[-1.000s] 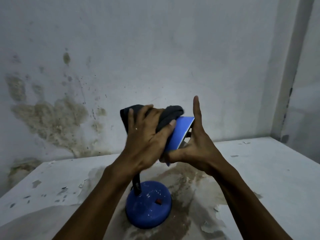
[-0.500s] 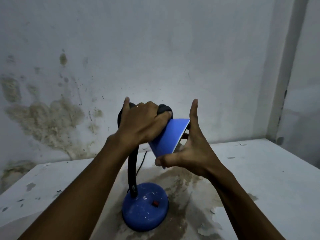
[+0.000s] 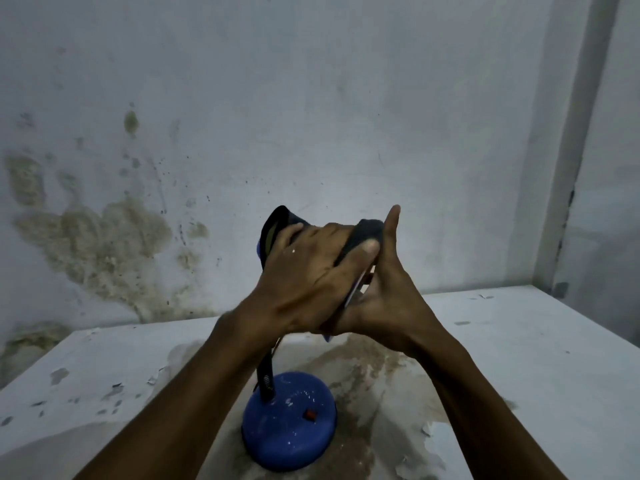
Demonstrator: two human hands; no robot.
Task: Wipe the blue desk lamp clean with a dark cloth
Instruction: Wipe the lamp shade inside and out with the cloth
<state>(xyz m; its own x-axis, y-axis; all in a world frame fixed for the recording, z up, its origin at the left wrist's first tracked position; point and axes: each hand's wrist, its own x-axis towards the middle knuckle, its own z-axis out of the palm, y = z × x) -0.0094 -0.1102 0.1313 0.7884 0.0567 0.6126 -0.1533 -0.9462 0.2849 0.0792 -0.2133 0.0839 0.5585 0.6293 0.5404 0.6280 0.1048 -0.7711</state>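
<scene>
The blue desk lamp stands on the table on its round blue base (image 3: 289, 422), with a black bendable neck (image 3: 266, 382) rising to the shade. My hands hide nearly all of the shade. My left hand (image 3: 308, 278) presses the dark cloth (image 3: 363, 233) flat against the shade's top face. My right hand (image 3: 388, 292) cups the shade from the right and below, thumb pointing straight up, fingers behind it. A red switch (image 3: 309, 415) shows on the base.
The white table (image 3: 519, 341) has peeling paint and a brown stain around the lamp. A stained wall (image 3: 104, 244) rises close behind, and a second wall meets it at the right corner (image 3: 568, 202).
My left hand has slid the cloth down and to the right over the shade, so the blue face that showed before is now covered. The right hand keeps its hold.
</scene>
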